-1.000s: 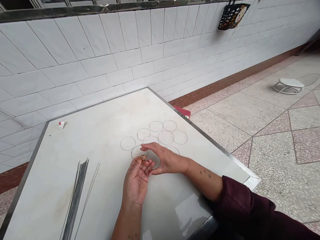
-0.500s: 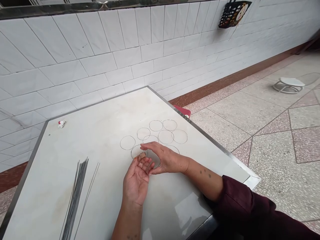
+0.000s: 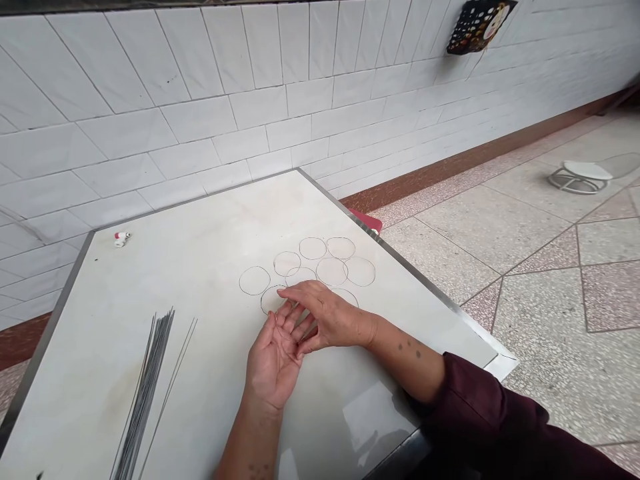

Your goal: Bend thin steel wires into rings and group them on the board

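Note:
Palm up over the white table (image 3: 210, 253), my left hand (image 3: 277, 357) has its fingers apart. Any thin wire between its fingers is too fine to tell. My right hand (image 3: 333, 317) curves over the left fingertips, its thumb and fingers spread; its thumb touches the left hand. Several thin wire rings lie behind and beside the hands, some overlapping, such as a ring at the left (image 3: 255, 281) and one at the right (image 3: 361, 272). Part of a nearer ring is hidden by my hands.
A bundle of straight wires (image 3: 145, 393) lies at the left, with loose wires (image 3: 170, 387) beside it. Small red and white items (image 3: 121, 239) sit at the far left corner. Beyond are a tiled wall (image 3: 200, 133), a hanging basket (image 3: 479, 27) and a low stool (image 3: 580, 177).
My left fingers have opened out from their curled pose, and the small tan piece and thin wire seen there before no longer show. My right hand has barely moved. The view has shifted slightly.

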`<state>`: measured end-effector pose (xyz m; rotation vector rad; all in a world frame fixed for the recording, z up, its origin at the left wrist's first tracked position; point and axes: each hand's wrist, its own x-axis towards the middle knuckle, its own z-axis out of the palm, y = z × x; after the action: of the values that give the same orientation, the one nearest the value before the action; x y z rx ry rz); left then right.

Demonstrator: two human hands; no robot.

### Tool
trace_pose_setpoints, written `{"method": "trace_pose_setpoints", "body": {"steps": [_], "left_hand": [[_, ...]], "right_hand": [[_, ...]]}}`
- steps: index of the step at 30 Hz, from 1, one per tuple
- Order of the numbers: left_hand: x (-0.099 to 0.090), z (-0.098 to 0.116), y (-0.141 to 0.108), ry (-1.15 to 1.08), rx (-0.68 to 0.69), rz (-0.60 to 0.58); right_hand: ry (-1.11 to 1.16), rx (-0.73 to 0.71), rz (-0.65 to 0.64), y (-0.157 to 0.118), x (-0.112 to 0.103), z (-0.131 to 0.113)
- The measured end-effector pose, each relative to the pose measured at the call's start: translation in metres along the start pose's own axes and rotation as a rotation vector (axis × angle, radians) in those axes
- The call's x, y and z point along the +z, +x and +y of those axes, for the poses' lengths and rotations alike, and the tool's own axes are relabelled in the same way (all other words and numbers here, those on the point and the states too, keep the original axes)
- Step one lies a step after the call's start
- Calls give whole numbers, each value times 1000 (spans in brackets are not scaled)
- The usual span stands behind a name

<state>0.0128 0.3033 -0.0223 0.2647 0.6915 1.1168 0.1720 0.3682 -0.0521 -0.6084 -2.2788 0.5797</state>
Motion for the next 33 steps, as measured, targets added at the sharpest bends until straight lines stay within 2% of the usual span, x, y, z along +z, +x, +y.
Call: {"method": "trace_pose_setpoints", "body": {"steps": [6,10,17,27,33], "left_hand": [[-4,0,1,-35,-24,-16],[-8,2,1,-4,-36,3],[-4,6,-1,242,-124,-7],[-8,5,-1,343,-186,-50],[-11,2,2,297,-164,14]], "right_hand": [[9,18,-56,-2,-5,-1],[45,-12,-6,0,-12,-4],[61,30,95,5,-11,-3],[124,133,48,2,-12,1],[53,249,-52,3,-13,2]]}}
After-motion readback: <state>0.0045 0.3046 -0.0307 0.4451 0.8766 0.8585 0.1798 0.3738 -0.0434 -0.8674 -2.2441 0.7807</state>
